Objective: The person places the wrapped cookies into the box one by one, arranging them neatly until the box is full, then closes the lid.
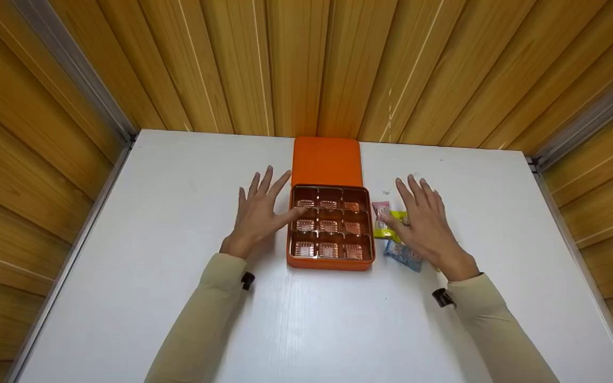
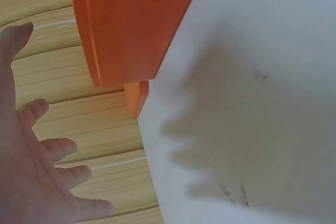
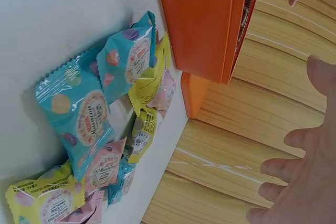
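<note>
An orange box (image 1: 330, 264) with a brown plastic divider tray (image 1: 329, 226) inside sits mid-table, its compartments holding nothing. Its orange lid (image 1: 328, 159) lies behind it. My left hand (image 1: 258, 215) hovers at the box's left side, fingers spread, the thumb overlapping the tray's edge in the head view. To the right, my right hand (image 1: 429, 229) is spread above a pile of wrapped macarons in blue (image 3: 92, 111), yellow (image 3: 47, 198) and pink (image 3: 105, 166) packets. Part of this pile is hidden under the hand in the head view. Neither hand holds anything.
The white table (image 1: 306, 330) carries the box and packets. Wood-patterned panels (image 1: 317, 64) stand along its back and both sides, with metal strips (image 1: 83, 69) at the corners. Dark bands (image 1: 443, 298) are worn at both wrists.
</note>
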Tool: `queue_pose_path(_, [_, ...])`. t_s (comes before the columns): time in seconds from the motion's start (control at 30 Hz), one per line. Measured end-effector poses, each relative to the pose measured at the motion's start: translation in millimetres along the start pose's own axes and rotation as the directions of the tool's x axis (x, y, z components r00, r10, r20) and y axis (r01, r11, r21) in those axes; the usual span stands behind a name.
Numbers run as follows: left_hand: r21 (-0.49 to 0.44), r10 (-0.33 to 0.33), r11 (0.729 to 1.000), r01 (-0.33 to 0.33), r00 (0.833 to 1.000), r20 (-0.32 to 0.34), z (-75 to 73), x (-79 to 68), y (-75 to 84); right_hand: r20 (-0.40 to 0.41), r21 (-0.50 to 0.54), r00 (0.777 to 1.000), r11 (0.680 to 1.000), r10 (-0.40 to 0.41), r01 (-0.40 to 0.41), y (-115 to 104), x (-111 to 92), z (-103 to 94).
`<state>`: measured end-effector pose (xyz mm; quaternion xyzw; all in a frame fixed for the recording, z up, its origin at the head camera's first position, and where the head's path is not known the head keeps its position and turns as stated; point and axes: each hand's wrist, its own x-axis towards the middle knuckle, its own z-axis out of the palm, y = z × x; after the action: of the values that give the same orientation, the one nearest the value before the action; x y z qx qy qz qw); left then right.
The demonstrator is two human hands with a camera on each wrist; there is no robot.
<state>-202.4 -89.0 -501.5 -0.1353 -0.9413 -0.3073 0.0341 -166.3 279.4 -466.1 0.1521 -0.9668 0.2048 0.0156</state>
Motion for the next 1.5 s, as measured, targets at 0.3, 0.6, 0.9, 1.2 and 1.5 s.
queue_pose_path(0.3, [-0.044,0.003,0.999,-0.001,0.999,0.046,-0.7,1.4,-3.8,-0.014,0.017,1.0,1.0,-0.005,0.005,7.3,-3.7,-2.0])
queue_pose_path(0.6, [-0.222,-0.002,0.975,0.027,0.994,0.108,2.0,0.6,-8.5,-0.014,0.052,1.0,0.998,0.028,-0.027,10.8,-6.3,-1.7])
queue_pose_path(0.9, [-0.372,0.0,0.927,0.046,0.992,0.123,7.6,1.6,-10.8,-0.01,0.086,0.999,0.996,0.033,-0.032,16.6,-15.2,-1.4])
queue_pose_path(1.2, [-0.443,-0.021,0.893,0.081,0.99,0.139,12.9,0.5,-14.2,-0.012,0.112,0.999,0.993,0.032,-0.031,22.3,-24.1,0.1])
queue_pose_path(1.5, [-0.531,-0.072,0.832,0.16,0.981,0.182,16.3,-2.2,-15.2,0.034,0.137,0.996,0.987,0.083,-0.086,28.4,-30.6,-1.5])
